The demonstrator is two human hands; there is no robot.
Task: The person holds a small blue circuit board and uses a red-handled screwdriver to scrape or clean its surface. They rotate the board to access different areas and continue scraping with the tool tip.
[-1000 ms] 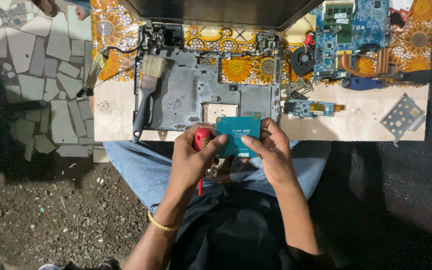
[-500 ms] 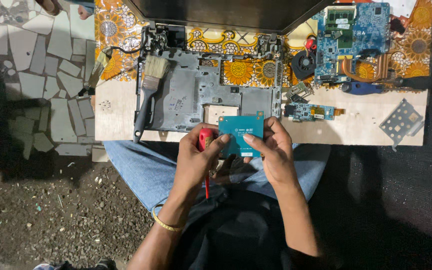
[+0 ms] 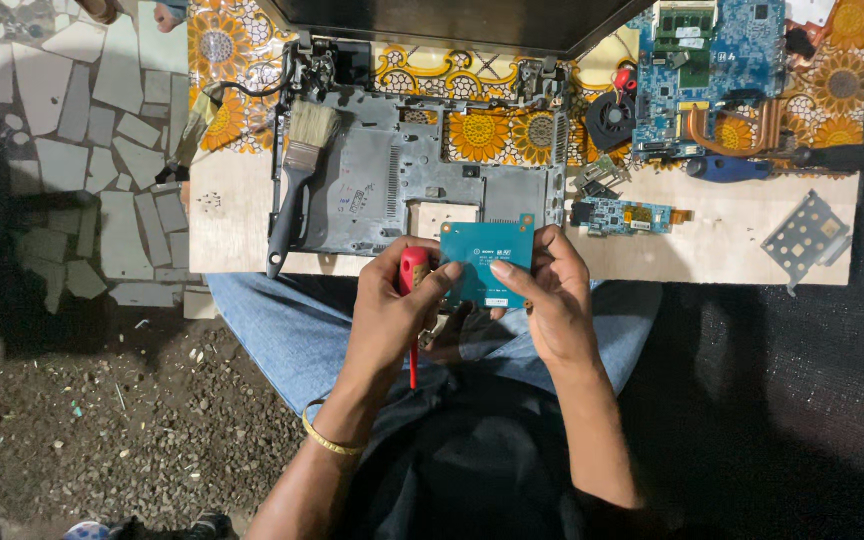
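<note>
My right hand (image 3: 547, 295) holds a small teal circuit board (image 3: 487, 258) by its right edge, above my lap at the table's near edge. My left hand (image 3: 392, 310) grips a red-handled screwdriver (image 3: 413, 275), whose thin shaft (image 3: 413, 365) points down past my wrist, and its thumb rests on the board's left edge. Just behind both hands lies a grey stripped laptop base (image 3: 422, 180) on the wooden table (image 3: 712, 250).
A paint brush with a black handle (image 3: 297, 180) lies on the laptop base's left side. A blue motherboard (image 3: 707, 75), a black fan (image 3: 610, 118), a small green board (image 3: 624, 214) and a metal bracket (image 3: 804, 238) sit at the right. An open laptop lid (image 3: 452, 20) stands behind.
Both hands and the teal board have stayed nearly still; the screwdriver shaft now hangs lower and steeper below my left hand.
</note>
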